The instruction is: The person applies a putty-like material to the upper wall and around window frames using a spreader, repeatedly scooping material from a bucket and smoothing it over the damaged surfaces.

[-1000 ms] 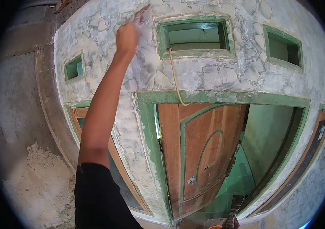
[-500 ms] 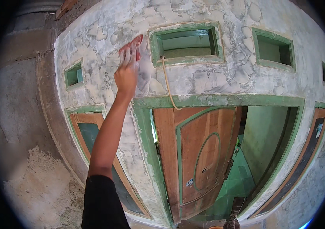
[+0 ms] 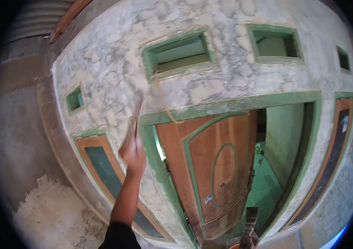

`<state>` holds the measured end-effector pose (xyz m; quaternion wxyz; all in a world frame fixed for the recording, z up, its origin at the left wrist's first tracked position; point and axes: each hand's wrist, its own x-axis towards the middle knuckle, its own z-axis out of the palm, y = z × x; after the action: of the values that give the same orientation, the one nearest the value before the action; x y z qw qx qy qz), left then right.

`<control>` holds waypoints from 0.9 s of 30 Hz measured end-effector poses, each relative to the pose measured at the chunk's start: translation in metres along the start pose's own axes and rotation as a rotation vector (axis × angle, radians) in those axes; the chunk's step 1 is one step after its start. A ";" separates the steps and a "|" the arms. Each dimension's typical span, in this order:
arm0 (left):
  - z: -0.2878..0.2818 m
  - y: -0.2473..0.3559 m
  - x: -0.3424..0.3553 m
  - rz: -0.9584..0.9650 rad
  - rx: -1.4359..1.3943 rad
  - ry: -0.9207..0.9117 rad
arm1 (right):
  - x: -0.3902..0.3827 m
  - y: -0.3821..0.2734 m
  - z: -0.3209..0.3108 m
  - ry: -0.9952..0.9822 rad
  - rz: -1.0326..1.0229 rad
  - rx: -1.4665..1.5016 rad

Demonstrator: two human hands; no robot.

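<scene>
My left hand (image 3: 133,153) is raised before the wall, shut on a thin, flat red spreader (image 3: 138,110) now seen nearly edge-on. It is near the left upper corner of the door frame; whether the spreader touches the wall I cannot tell. Low in the view, partly cut off by the lower edge, my right hand (image 3: 249,240) looks dark and is closed round a putty knife (image 3: 251,216), its wide blade pointing up. Beside that hand shows the orange rim of a container (image 3: 235,246). The grey wall (image 3: 106,79) has patches of pale filler.
A wooden door (image 3: 213,174) stands ajar in a green frame (image 3: 234,101), with green floor tiles behind. Above it are green-framed openings (image 3: 180,54); a loose cord (image 3: 166,103) hangs from one. Narrow glazed wooden panels (image 3: 101,170) flank the doorway. A rough wall (image 3: 14,137) adjoins at left.
My left hand has come down from the wall beside the upper opening, turning the red spreader edge-on. My right hand and the putty knife have risen further into view. The view has tilted.
</scene>
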<state>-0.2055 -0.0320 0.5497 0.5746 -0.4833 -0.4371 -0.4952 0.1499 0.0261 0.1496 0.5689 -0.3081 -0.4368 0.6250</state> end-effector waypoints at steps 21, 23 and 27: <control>-0.042 0.175 -0.184 -0.228 -0.805 -0.735 | 0.023 -0.107 0.038 -0.283 0.105 0.346; -0.050 0.165 -0.199 -0.451 -0.626 -0.983 | 0.030 -0.107 0.035 -0.320 0.103 0.360; -0.049 0.160 -0.191 -1.323 -0.899 -0.754 | 0.038 -0.114 0.053 -0.251 -0.220 0.015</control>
<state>-0.0700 -0.0456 0.3354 -0.2562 -0.4428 -0.5517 -0.6587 0.1474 0.0496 0.2787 0.5772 -0.1735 -0.5310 0.5957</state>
